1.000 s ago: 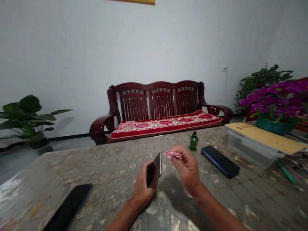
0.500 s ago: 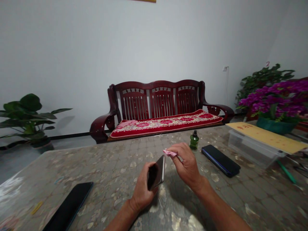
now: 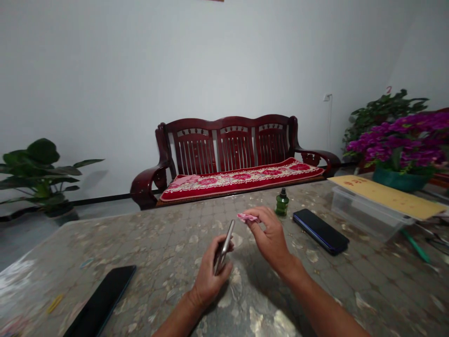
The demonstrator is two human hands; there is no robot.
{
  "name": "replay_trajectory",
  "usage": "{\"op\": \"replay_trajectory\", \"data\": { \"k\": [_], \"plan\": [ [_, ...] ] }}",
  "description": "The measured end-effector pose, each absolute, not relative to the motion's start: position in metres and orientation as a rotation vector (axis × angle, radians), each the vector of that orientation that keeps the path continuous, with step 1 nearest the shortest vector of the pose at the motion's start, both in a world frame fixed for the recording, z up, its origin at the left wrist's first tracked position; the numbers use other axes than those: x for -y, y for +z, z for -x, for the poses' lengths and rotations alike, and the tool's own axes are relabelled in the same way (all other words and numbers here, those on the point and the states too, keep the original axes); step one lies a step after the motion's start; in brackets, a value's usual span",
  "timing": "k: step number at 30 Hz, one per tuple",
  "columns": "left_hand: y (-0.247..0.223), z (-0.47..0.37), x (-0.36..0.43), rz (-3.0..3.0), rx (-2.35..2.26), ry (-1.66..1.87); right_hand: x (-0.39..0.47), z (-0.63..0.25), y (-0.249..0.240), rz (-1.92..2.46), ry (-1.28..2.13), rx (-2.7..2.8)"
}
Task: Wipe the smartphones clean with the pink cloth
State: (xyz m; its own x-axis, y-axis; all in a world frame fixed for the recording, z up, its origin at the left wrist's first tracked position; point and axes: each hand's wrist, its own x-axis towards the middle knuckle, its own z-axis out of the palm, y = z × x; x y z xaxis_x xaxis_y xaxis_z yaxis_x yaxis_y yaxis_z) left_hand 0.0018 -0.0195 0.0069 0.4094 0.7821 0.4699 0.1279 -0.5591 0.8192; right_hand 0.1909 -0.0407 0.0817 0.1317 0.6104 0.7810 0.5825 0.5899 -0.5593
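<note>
My left hand grips a smartphone by its edges, above the patterned tabletop. The phone stands nearly edge-on to me, so its faces hardly show. Just right of it, my right hand pinches a small folded pink cloth between thumb and fingers. A narrow gap lies between the cloth and the phone's upper end. Behind my right hand stands a green bottle with a black cap. To the right of that hand a second phone lies flat, dark screen up.
A black phone or tablet lies at the front left, near a yellow band. On the right are a clear plastic box under a yellow envelope, a green-handled tool and purple flowers. A wooden bench stands beyond the table.
My left hand has turned the phone from showing its dark face at a slant to nearly edge-on, and its top has shifted slightly left. The cloth stays in my right hand.
</note>
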Motion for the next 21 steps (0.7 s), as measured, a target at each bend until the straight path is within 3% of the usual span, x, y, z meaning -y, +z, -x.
{"op": "replay_trajectory", "data": {
  "k": [7,12,21],
  "plan": [
    [0.004,-0.003,0.02,-1.908,-0.719,1.091,0.046,-0.185,0.084,0.988,0.152,1.568],
    [0.006,-0.01,0.021,-1.468,-0.63,1.19,0.047,-0.189,0.086,1.047,0.058,1.581],
    [0.087,-0.033,0.017,-0.361,-0.547,1.249,0.048,-0.176,0.075,0.951,0.045,1.508]
  ]
}}
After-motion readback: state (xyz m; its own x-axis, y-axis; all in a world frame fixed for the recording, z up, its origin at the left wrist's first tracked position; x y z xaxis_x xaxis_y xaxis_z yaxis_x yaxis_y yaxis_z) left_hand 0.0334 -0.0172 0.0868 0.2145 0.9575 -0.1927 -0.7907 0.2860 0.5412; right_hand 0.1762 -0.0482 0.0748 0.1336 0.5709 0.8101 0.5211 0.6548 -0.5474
